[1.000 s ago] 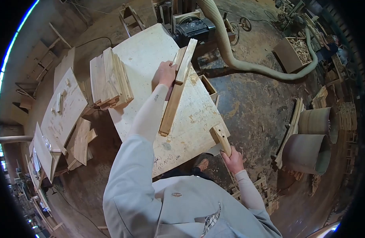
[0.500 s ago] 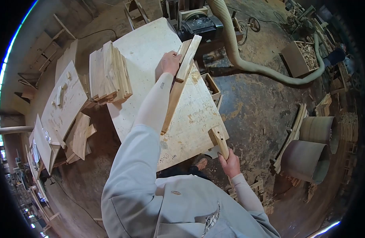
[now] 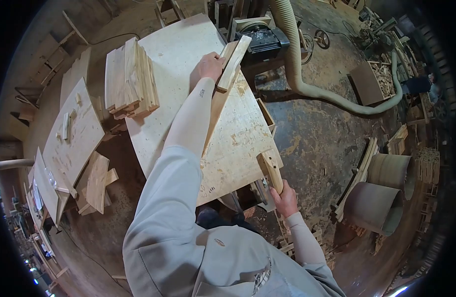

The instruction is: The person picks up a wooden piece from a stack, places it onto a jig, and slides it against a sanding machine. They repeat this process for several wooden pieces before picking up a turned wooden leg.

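Note:
My left hand point(image 3: 211, 66) is closed at the left edge of a long plank point(image 3: 217, 116) lying on the pale tabletop point(image 3: 176, 54). Its fingertips are partly hidden against the wood. A shorter, lighter wooden strip point(image 3: 235, 64) rests along the plank's upper part, just right of that hand. At the table's near right corner, my right hand point(image 3: 286, 199) wraps round the lower end of a wooden piece with dark holes point(image 3: 271, 166). The upper end of this piece overlaps the table corner.
A stack of boards point(image 3: 131, 81) stands on the table's left side. Beyond the table are a motor point(image 3: 262, 42) and a ribbed hose point(image 3: 292, 64). More panels point(image 3: 72, 133) lie at left. Two large cylinders point(image 3: 369, 205) and a box of offcuts point(image 3: 364, 84) stand at right.
The view has shifted slightly, and more shows beneath the table's near edge. Both hands keep their grips; the plank and strip look unmoved on the table.

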Demonstrator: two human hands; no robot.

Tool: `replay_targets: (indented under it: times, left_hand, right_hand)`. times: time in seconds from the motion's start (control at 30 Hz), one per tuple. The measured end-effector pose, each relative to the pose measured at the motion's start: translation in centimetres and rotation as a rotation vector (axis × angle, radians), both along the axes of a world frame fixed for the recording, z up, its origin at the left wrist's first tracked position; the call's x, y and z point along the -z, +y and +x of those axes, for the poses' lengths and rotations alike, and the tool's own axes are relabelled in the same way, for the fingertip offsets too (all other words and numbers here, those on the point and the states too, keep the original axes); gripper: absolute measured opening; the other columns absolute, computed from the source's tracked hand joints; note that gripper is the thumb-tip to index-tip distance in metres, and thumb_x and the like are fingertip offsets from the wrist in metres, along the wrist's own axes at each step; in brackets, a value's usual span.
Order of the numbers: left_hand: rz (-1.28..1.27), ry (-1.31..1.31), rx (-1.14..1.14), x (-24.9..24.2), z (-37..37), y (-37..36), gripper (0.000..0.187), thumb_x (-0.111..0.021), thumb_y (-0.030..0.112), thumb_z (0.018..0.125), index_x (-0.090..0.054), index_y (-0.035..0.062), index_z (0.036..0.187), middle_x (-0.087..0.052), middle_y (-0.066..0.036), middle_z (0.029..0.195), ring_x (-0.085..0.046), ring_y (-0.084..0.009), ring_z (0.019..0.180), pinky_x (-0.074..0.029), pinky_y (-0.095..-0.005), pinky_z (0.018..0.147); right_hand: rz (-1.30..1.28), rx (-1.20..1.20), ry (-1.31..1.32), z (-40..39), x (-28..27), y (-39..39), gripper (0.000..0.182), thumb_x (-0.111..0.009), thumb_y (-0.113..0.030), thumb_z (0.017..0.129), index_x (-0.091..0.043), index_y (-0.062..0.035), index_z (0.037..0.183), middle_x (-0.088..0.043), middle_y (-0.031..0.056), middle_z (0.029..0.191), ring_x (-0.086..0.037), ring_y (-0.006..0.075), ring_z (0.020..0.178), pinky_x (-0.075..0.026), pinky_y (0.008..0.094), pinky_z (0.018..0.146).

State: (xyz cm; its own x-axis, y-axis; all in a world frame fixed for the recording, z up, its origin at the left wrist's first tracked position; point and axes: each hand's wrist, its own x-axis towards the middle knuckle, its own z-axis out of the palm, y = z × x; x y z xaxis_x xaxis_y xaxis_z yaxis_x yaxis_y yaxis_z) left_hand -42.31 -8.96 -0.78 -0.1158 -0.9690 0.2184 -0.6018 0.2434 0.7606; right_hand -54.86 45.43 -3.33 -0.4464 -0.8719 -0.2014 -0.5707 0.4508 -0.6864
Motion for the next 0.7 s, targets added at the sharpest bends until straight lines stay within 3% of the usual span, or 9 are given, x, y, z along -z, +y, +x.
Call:
replay_targets:
  times: [0.07, 0.17, 0.5, 0.7]
  left_hand:
    - [-0.008, 0.008, -0.021, 0.0, -0.1, 0.1, 0.027, -0.084, 0.034, 0.094, -0.085, 0.0083, 0.102, -0.083, -0.018, 0.104, -0.078, -0.0375, 0.103, -0.059, -0.0475, 0.094]
    - [-0.030, 0.007, -0.013, 0.4, -0.1, -0.1, 0.034, -0.083, 0.040, 0.094, -0.084, 0.0072, 0.104, -0.082, -0.021, 0.106, -0.077, -0.0403, 0.105, -0.058, -0.0481, 0.096]
    - [-0.082, -0.042, -0.019, 0.9, -0.3, -0.4, 0.034, -0.081, 0.040, 0.096, -0.085, 0.0080, 0.107, -0.082, -0.020, 0.108, -0.077, -0.0405, 0.106, -0.058, -0.0489, 0.096]
    - [-0.063, -0.056, 0.017, 2.6, -0.2, -1.4, 0.033, -0.080, 0.037, 0.095, -0.084, 0.0103, 0.114, -0.079, -0.022, 0.117, -0.074, -0.0396, 0.115, -0.057, -0.0470, 0.103]
  right_hand:
    - [-0.007, -0.013, 0.051, 0.0, 0.3, 0.0, 0.039, -0.078, -0.033, 0.100, -0.068, -0.0023, 0.120, -0.077, 0.0290, 0.096, -0.075, 0.0518, 0.093, -0.060, 0.0561, 0.080]
    - [-0.047, 0.000, 0.010, 0.0, 1.4, 0.1, 0.039, -0.079, -0.034, 0.099, -0.068, -0.0018, 0.118, -0.077, 0.0291, 0.096, -0.075, 0.0516, 0.094, -0.060, 0.0561, 0.080]
    - [-0.050, 0.037, -0.051, 0.1, 1.4, 0.3, 0.039, -0.079, -0.036, 0.100, -0.070, -0.0007, 0.113, -0.077, 0.0282, 0.095, -0.075, 0.0511, 0.093, -0.059, 0.0539, 0.079]
    - [-0.060, 0.023, -0.019, 0.3, 0.6, 0.3, 0.037, -0.079, -0.033, 0.100, -0.071, -0.0002, 0.115, -0.078, 0.0280, 0.097, -0.077, 0.0488, 0.095, -0.060, 0.0525, 0.081]
